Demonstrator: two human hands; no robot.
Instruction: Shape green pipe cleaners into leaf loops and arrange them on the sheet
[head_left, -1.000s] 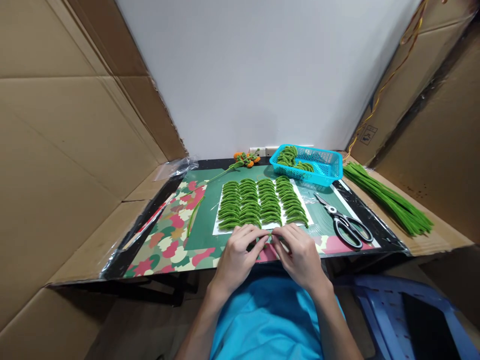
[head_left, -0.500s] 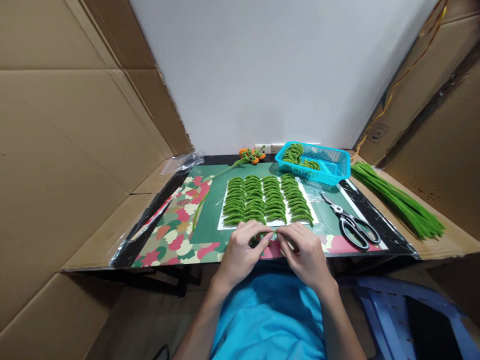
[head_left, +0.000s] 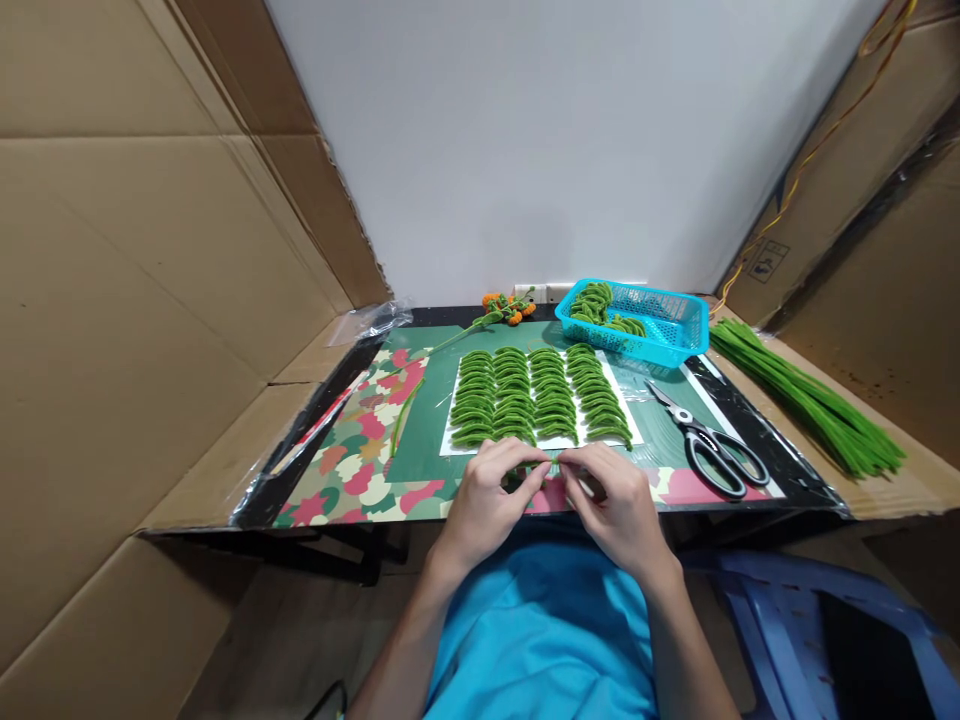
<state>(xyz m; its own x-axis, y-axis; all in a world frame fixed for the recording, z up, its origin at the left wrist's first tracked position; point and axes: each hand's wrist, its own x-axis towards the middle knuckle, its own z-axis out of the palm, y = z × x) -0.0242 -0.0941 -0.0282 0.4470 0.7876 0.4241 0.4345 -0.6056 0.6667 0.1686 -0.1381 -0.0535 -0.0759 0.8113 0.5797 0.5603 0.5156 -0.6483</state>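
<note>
My left hand [head_left: 491, 495] and my right hand [head_left: 615, 495] meet at the table's front edge, thumbs and forefingers pinched. Between the fingertips shows a bit of green pipe cleaner [head_left: 554, 461], held by both hands; most of it is hidden by the fingers. Just beyond lies a white sheet [head_left: 637, 437] carrying four columns of curved, fuzzy green leaf-like pieces [head_left: 513, 391]. To the right of my right hand, black-handled scissors [head_left: 706, 443] rest with their blades slightly apart.
A blue basket [head_left: 675, 350] at the back right holds more green pieces [head_left: 592, 302]. Long green pipe cleaners [head_left: 810, 400] lie bundled at the right. Orange flowers on a green stem [head_left: 510, 306] lie at the back, and a loose green strip [head_left: 405, 415] at the left. Cardboard walls [head_left: 150, 250] flank the table.
The view has shifted slightly, so everything sits a little farther right in it. Both hands keep their pinch on the pipe cleaner, with hardly any movement of the fingers.
</note>
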